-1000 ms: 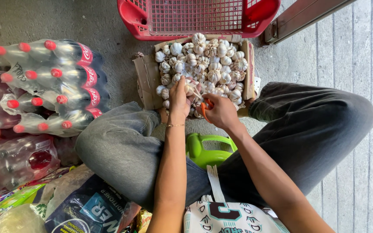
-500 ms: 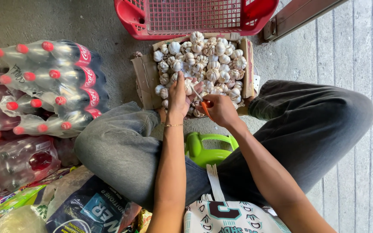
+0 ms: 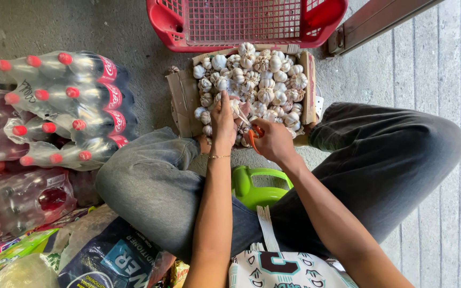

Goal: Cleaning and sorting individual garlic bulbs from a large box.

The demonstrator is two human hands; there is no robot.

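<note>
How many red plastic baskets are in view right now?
1. The red plastic mesh basket sits at the top, just beyond the cardboard box of white garlic bulbs. Its far side is cut off by the frame, so others beyond it may be hidden.
</note>
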